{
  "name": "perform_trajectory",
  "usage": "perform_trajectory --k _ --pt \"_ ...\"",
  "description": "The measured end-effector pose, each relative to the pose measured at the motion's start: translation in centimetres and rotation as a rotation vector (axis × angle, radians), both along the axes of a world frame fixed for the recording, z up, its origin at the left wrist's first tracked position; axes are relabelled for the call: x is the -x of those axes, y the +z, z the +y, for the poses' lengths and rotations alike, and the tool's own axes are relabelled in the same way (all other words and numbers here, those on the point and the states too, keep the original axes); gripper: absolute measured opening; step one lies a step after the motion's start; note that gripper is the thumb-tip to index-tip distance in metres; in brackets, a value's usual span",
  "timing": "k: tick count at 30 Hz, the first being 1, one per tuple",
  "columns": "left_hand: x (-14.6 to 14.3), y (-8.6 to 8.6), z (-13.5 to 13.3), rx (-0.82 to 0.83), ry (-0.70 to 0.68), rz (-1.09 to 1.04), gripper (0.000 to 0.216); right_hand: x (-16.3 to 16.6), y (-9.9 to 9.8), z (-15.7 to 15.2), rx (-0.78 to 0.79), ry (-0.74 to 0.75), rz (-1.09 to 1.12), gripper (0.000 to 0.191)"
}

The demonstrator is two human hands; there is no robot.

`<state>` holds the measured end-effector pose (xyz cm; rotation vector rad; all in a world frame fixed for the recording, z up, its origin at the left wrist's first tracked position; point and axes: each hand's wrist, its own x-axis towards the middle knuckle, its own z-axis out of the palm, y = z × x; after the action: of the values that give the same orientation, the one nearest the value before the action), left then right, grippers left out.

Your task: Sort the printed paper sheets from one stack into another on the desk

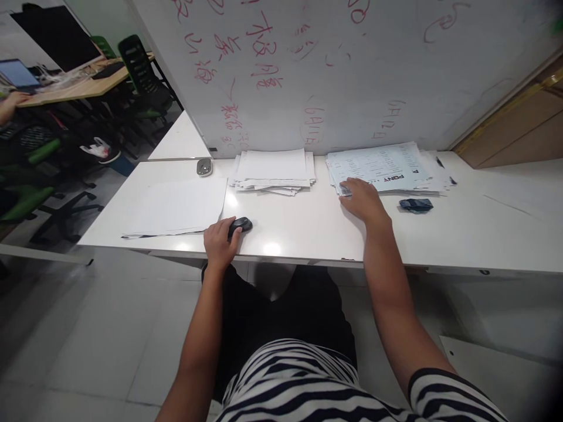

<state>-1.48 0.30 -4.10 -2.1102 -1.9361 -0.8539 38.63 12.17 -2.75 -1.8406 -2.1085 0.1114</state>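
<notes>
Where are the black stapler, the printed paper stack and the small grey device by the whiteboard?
black stapler [241,224], head view, on its top, beside the left hand [219,243]
printed paper stack [382,167], head view, top sheet's middle
small grey device [204,167], head view, its centre

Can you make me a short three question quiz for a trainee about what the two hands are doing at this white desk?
1. True or false: the left hand rests on the small black stapler-like device near the front edge of the white desk.
2. What do the fingers of the right hand touch? A) the small round grey object B) the stack of printed blue-tinted paper sheets C) the dark blue clip
3. Fill in: the pile of blank white sheets lies against the ____ with red writing.

Key: 1 true; 2 B; 3 whiteboard.
</notes>
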Motion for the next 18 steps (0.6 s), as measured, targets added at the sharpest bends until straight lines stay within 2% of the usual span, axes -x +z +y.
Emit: perform_trajectory --k 9,18 --pt "0.03 0.02 -0.05 -0.003 -0.002 0.0 0.038 -0.35 0.05 0.06 -0.073 0.031 0.002 0.044" --pt "0.08 -0.08 -0.01 0.014 -0.004 -0.006 0.039 -0.4 0.16 -0.08 -0.078 0.043 0.038 0.031"
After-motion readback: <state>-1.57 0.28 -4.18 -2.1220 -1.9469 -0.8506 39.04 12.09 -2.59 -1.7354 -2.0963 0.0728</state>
